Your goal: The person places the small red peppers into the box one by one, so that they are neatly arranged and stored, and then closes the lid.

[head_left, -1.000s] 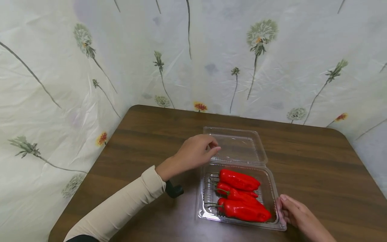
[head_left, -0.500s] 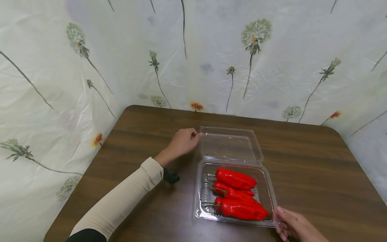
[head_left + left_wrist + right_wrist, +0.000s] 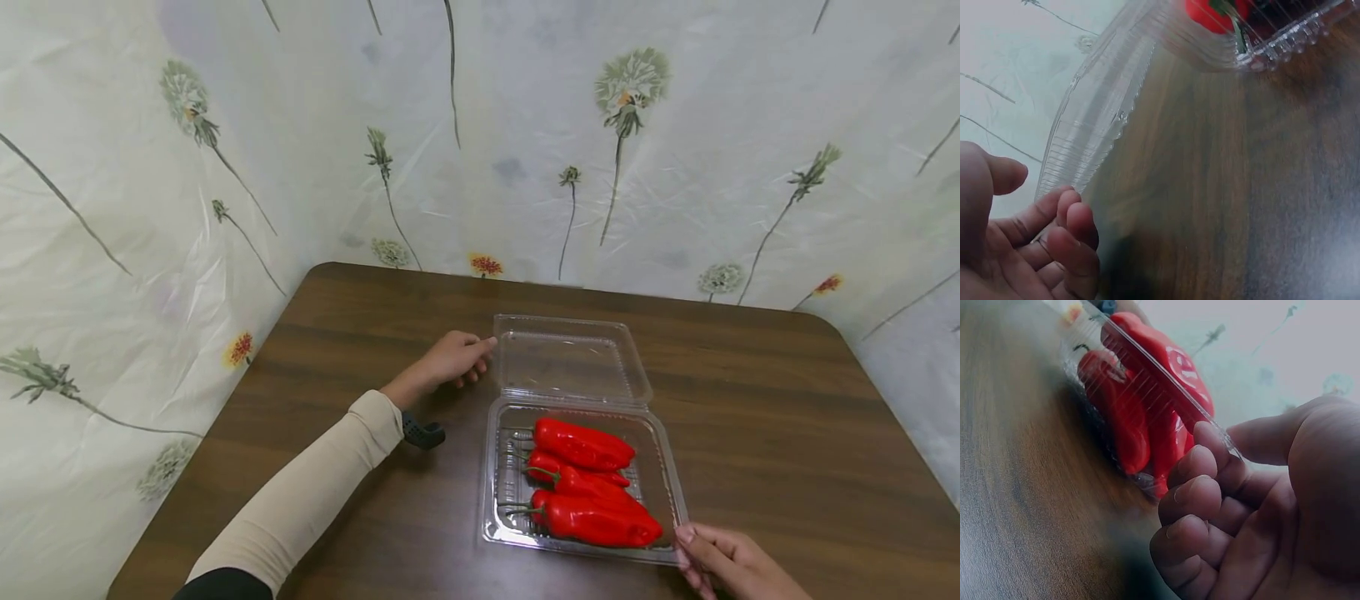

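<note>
A clear plastic clamshell container (image 3: pixel 671 467) lies opened flat on the table, holding several red peppers (image 3: pixel 592 517) with green stems. Its lid (image 3: pixel 562 358) is folded back toward the far side. My right hand (image 3: pixel 731 558) pinches the near right corner of the rim between thumb and fingers, as the right wrist view confirms. At the lid's left edge is my left hand (image 3: pixel 453 358), fingertips close to the plastic. In the left wrist view a gap shows between its thumb (image 3: pixel 1010 175) and the loosely bent fingers; whether they touch the lid I cannot tell.
The brown wooden table (image 3: pixel 757 417) has rounded far corners. Behind it and at the left hangs a pale floral sheet (image 3: pixel 517 125). A dark device (image 3: pixel 423 432) shows under the left wrist.
My left hand has moved left and away from above the lid to its left edge, its fingers loosening. The right hand keeps its hold on the rim, slightly nearer the corner.
</note>
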Motion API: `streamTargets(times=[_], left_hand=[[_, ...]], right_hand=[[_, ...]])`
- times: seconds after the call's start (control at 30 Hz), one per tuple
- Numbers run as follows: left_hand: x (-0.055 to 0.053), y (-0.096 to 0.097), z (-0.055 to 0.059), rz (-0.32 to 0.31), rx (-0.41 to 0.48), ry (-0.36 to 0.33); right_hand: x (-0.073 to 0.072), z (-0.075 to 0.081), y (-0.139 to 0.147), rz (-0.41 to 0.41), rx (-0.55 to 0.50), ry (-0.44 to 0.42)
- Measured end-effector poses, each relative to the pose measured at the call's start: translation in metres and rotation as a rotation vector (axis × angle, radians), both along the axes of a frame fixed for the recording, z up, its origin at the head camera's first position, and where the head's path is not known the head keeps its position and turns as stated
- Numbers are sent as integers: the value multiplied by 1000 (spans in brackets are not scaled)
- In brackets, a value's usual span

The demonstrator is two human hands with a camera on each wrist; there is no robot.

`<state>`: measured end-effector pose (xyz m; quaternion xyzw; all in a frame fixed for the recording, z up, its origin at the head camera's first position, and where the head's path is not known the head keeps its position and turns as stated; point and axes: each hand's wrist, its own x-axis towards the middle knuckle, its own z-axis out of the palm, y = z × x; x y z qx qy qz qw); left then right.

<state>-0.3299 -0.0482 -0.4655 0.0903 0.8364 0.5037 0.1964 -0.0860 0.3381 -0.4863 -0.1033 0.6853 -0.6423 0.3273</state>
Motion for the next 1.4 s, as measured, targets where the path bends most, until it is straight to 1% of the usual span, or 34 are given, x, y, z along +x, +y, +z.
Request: streamTargets(times=[0.1,0.27,0.47,0.67,0.7,0.83,1.0,1.07,1.23,1.4], left_hand=[[1,1,0,5,32,-5],[1,1,0,-12,44,15],[-1,0,-6,-38,53,25],[-1,-2,-6,-58,89,52],[-1,-2,-6,-61,92,66],[0,-1,-3,-78,110,134],[0,1,-1,-84,142,253],[1,1,1,-82,145,306],[5,-2,7,-90,153,426],[10,-6,11,-117,141,518]], right_hand=[[0,2,-1,-2,16,-34],[0,3,-3,6,8,-34],[-1,0,-3,16,-40,-11],[-1,0,-3,-1,-17,-27],[-1,0,-3,-5,-10,-32],[0,0,-3,0,-42,-7],[1,2,-3,-11,-19,-45],[2,3,-2,-15,2,-56],[2,4,-2,-17,16,-50],[2,5,-3,-15,7,-57]])
